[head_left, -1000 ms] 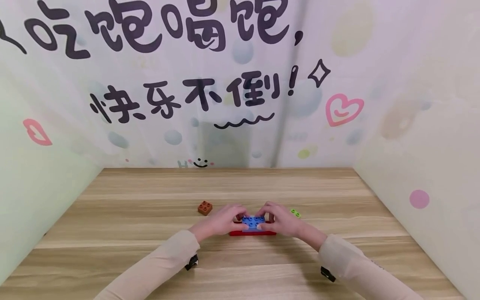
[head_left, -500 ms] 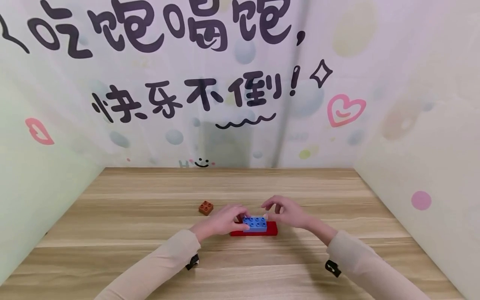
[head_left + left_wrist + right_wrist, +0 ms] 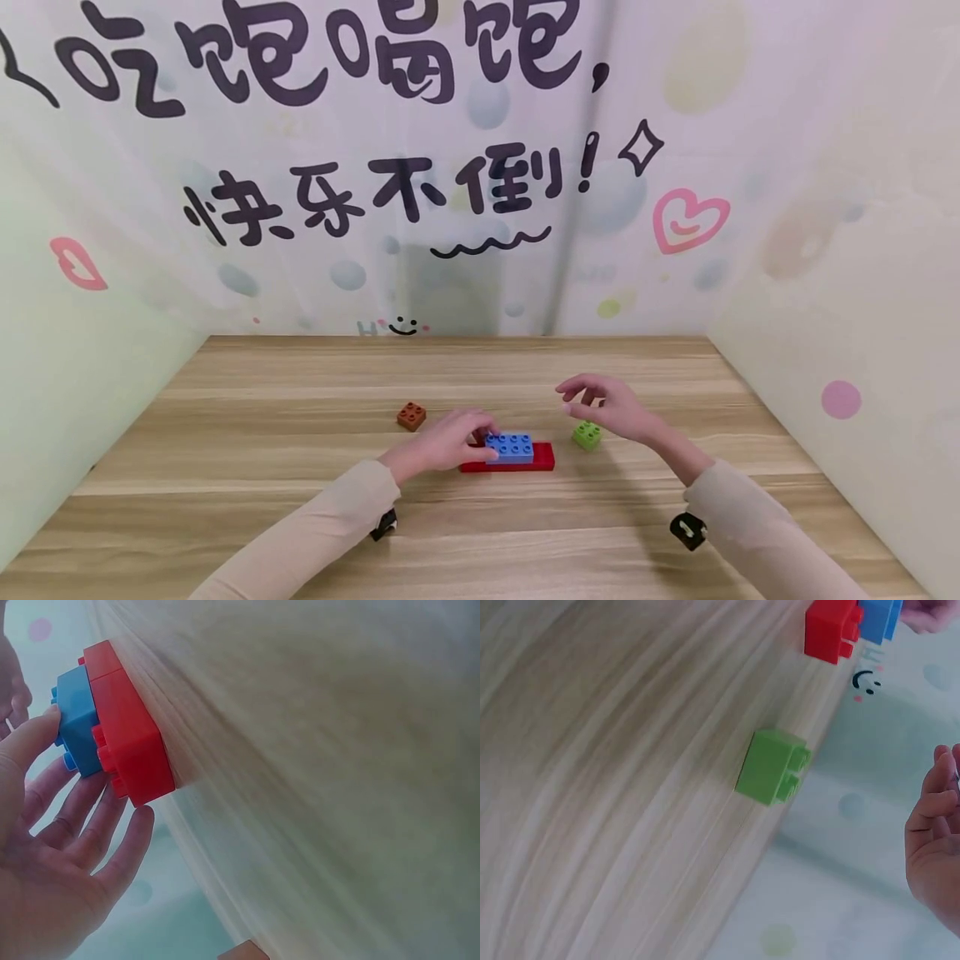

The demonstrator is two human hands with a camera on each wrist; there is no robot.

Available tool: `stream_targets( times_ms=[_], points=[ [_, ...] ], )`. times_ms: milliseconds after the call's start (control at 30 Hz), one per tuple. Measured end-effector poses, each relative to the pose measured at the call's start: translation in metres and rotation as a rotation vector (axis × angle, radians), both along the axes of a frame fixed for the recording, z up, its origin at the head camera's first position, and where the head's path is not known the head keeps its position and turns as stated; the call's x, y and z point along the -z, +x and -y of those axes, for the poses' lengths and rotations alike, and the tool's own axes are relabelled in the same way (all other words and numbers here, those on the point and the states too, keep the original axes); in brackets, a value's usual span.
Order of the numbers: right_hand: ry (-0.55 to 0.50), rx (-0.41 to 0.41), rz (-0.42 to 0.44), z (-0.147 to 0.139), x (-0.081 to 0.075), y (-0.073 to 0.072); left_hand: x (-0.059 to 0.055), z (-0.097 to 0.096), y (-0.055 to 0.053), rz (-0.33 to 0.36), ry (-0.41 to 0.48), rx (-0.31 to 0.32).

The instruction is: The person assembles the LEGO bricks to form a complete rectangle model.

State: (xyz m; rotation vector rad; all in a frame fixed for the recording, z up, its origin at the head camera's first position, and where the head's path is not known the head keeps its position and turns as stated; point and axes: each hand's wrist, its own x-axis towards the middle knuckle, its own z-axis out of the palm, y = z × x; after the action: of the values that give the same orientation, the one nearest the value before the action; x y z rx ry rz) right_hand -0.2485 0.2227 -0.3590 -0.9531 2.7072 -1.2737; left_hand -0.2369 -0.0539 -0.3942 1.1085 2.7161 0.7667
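Pale backdrop (image 3: 480, 287) at rear w/ black lettering (image 3: 405, 192) across upper part; wood-grain table (image 3: 300, 383) runs up to it. L sleeve (image 3: 307, 525) and R sleeve (image 3: 757, 517), both light beige, come in from bottom corners. L hand (image 3: 453, 442) is at the L part of the build: thumb on near side of blue brick, index at far side, so pinching it; L wrist view shows the other fingers spread, lowest one close to end of the red. R hand (image 3: 611, 408) is in the air by the green brick, holding nothing, fingers loosely bent, thumb apart from index; can't tell if the lower fingers touch each other. Two red bricks (image 3: 131, 739) lie flat on table, end to end, seam visible in L wrist view. Blue brick (image 3: 512, 450), 2x4 studs, sits on top of them approx mid-length, studs up, red showing at both ends. Black wrist units (image 3: 687, 530) show under each cuff. Green brick (image 3: 587, 435), 2x2, upright on table just R of the red, w/ a gap btwn. Brown brick (image 3: 411, 417), also 2x2, studs up, farther back, L of the build, not touched.
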Motion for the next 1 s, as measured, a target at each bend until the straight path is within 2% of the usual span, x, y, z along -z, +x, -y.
stream_targets(
  times_ms=[267, 567, 667, 1000],
  points=[
    [0.007, 0.038, 0.056, -0.019, -0.004, 0.0, 0.0, 0.001, -0.002, 0.004, 0.02, 0.015],
    [0.044, -0.041, 0.117, -0.027, -0.016, 0.009, 0.0, 0.001, 0.0, 0.005, 0.01, 0.007],
    [0.06, -0.067, 0.141, -0.033, -0.011, 0.007, 0.0, 0.001, 0.0, 0.009, 0.006, 0.004],
    [0.135, -0.091, 0.232, -0.055, 0.024, -0.013, 0.001, 0.001, -0.001, 0.01, 0.02, 0.012]
  ],
)
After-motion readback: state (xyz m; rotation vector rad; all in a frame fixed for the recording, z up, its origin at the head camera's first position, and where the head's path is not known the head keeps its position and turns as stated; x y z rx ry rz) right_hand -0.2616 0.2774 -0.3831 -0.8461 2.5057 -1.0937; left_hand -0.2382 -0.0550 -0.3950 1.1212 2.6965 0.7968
